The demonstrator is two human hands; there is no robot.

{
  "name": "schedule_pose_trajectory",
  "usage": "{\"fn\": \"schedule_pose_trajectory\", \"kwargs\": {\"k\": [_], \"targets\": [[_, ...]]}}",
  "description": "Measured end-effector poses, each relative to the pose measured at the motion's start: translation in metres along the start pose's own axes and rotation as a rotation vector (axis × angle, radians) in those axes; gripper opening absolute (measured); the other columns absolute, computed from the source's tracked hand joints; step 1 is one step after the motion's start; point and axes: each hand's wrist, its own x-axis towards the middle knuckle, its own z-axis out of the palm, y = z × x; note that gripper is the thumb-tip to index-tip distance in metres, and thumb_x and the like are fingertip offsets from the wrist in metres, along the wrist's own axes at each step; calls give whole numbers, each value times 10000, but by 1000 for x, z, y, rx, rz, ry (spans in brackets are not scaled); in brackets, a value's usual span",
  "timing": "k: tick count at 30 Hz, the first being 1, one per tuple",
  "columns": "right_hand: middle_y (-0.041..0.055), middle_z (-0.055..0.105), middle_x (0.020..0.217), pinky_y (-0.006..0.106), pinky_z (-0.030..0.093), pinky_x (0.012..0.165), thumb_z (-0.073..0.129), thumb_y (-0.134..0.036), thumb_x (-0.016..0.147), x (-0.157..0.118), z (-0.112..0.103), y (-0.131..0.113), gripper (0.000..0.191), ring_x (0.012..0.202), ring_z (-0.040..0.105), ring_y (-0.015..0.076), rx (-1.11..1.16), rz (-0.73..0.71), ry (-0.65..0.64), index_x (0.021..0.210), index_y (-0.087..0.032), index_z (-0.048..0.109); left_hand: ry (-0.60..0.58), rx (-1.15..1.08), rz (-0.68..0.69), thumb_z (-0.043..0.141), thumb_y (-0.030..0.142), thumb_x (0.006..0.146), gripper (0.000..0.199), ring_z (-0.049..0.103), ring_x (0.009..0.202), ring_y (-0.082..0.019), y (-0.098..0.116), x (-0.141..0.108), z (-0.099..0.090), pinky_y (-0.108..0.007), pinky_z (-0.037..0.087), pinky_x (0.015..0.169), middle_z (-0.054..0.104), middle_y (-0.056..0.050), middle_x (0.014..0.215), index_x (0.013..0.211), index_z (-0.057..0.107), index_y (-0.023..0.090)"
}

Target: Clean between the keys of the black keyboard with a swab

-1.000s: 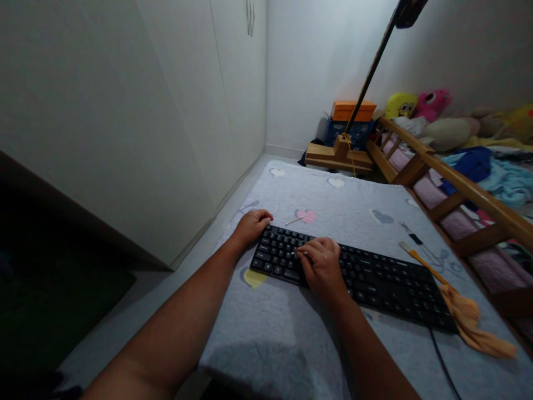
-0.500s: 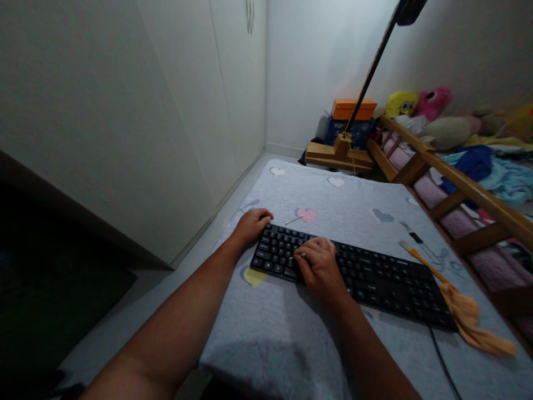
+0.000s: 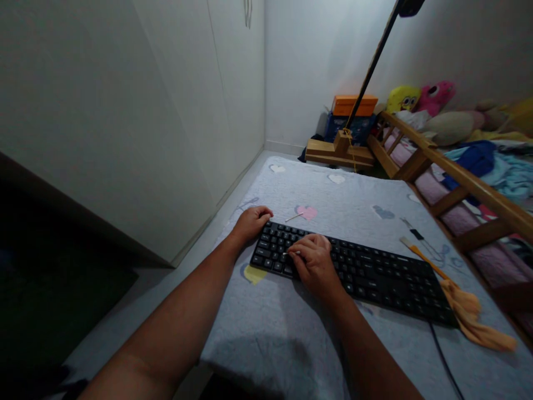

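Note:
A black keyboard (image 3: 375, 280) lies at a slant on the cloth-covered table (image 3: 266, 328). My left hand (image 3: 251, 223) is closed on the keyboard's far left corner, thumb and fingers at its edge. Over the left part of the keys, my right hand (image 3: 313, 258) pinches a thin cotton swab (image 3: 292, 253), whose white tip points left at the keys. The keys under my right palm are hidden. Beyond the keyboard a second cotton swab (image 3: 293, 217) rests on the cloth, by a printed pink heart.
Right of the keyboard are a brush (image 3: 420, 254), an orange cloth (image 3: 468, 311) and a black-and-metal tool (image 3: 417, 234). A cable (image 3: 443, 358) runs off the near side. A wooden bed rail (image 3: 470, 180) borders the right, a white cabinet (image 3: 175, 111) the left.
My right hand, with the swab in it, has shifted slightly left and away from me over the keys. My left hand stays at the corner. The view has tilted slightly.

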Motion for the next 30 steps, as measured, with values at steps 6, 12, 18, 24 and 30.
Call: {"fn": "schedule_pose_trajectory", "kwargs": {"k": [6, 12, 18, 24, 30], "targets": [[20, 718, 849, 450, 295, 970, 598, -154, 906, -2, -4, 4, 139, 958, 543, 222, -24, 35, -13, 825, -213, 693, 10, -19, 3, 503, 265, 801, 266, 646, 793, -206, 0, -1, 1, -314, 479, 736, 730, -53, 837, 881, 733, 158], [31, 709, 852, 449, 298, 963, 584, -155, 897, -3, -8, 8, 142, 955, 538, 225, -47, 53, -24, 814, -214, 683, 4, -18, -1, 509, 255, 796, 259, 649, 813, -209, 0, -1, 0, -316, 486, 760, 733, -50, 840, 881, 735, 161], [23, 706, 833, 437, 294, 958, 580, -152, 900, -2, -8, 7, 144, 945, 537, 219, -58, 48, 4, 811, -210, 677, 2, -35, -21, 511, 258, 795, 256, 647, 809, -207, 1, -1, 0, -308, 485, 742, 725, -44, 815, 886, 732, 166], [28, 732, 876, 440, 296, 945, 580, -163, 912, -1, -7, 9, 151, 944, 548, 223, -88, 56, 50, 837, -220, 698, 0, -24, -11, 504, 258, 796, 258, 649, 806, -208, 3, -1, -1, -309, 485, 739, 728, -52, 832, 879, 729, 161], [24, 746, 908, 443, 298, 948, 574, -181, 930, 0, -5, 10, 168, 949, 552, 218, -77, 53, 55, 854, -230, 715, -6, -10, -10, 510, 277, 798, 262, 651, 796, -208, 3, -1, -2, -315, 483, 749, 727, -53, 829, 882, 730, 163]]}}
